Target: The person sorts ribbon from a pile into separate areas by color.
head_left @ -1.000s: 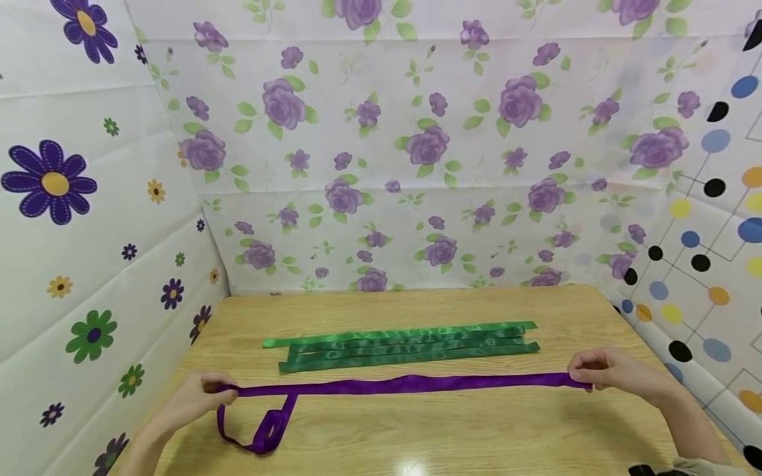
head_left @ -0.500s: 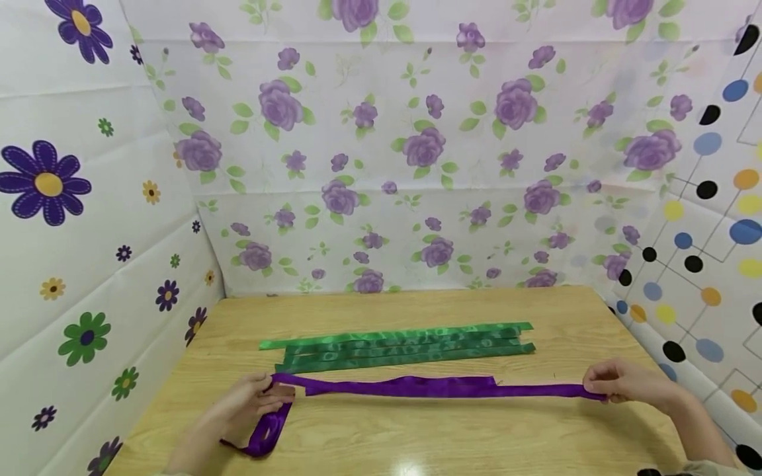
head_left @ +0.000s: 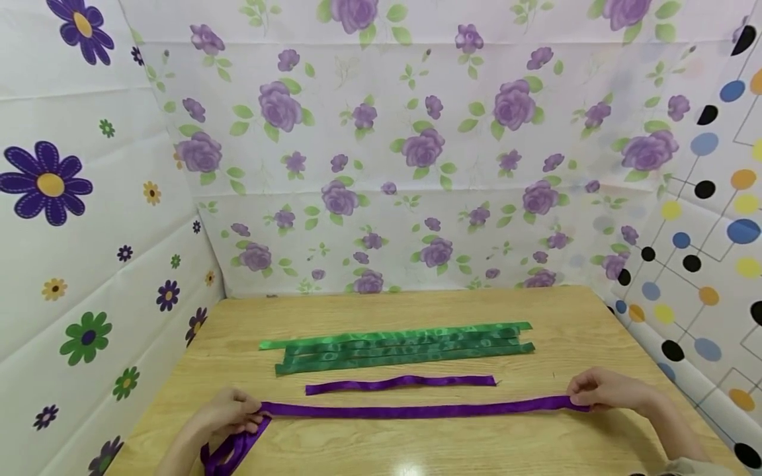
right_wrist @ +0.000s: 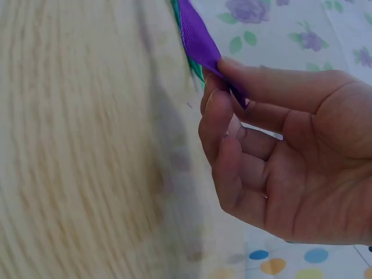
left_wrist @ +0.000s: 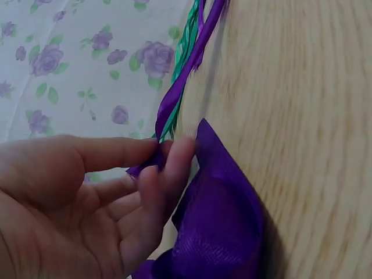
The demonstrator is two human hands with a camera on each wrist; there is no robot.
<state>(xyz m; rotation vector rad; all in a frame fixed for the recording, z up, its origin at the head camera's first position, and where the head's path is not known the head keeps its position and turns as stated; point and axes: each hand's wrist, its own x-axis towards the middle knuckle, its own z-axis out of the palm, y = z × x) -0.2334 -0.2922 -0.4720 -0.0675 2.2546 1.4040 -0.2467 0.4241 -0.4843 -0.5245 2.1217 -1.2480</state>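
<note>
A long purple ribbon (head_left: pixel 411 412) stretches between the two hands, nearly straight from left to right. My left hand (head_left: pixel 229 413) pinches its left end between thumb and fingers. At the other end, my right hand (head_left: pixel 613 391) pinches the ribbon's tip, which pokes out past the thumb in the right wrist view. A looped bundle of purple ribbon (left_wrist: pixel 221 215) lies under and beside the left hand; whether it joins the stretched length is hidden by the fingers. Just behind the stretched ribbon, a shorter purple strip (head_left: pixel 399 383) lies on the table.
Several green ribbon strips (head_left: pixel 405 348) lie side by side farther back on the wooden table (head_left: pixel 476 449). A floral cloth (head_left: pixel 387 231) hangs along the back edge, with patterned cloths at left and right.
The stretched ribbon has come nearer the table's front, separating from the shorter purple strip, which now shows whole. The left hand moved right, then slightly back left and lower, and the looped bundle shifted left.
</note>
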